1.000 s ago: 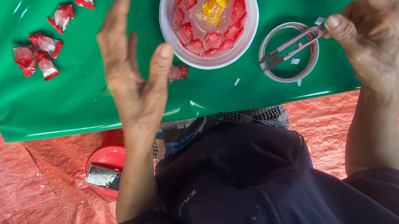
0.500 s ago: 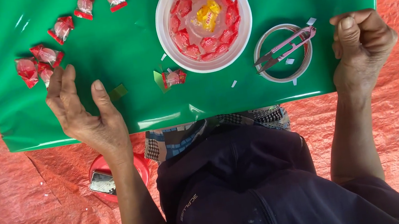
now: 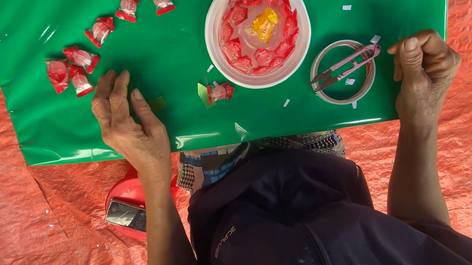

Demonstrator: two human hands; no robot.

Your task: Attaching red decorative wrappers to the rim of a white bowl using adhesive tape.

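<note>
Flat and spread, left hand [image 3: 129, 126] presses the green sheet [image 3: 173, 48]
Right hand [image 3: 423, 70] curls shut beside thread snips [image 3: 346, 66], grasping nothing visible

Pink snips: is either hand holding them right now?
No, the pink snips lie across the tape roll, while the right hand sits curled beside them and the left hand rests flat.

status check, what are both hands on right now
Left hand flat on green sheet, open, nothing held. Right hand curled over sheet's right edge. Snips on tape ring between right hand and bowl.
</note>
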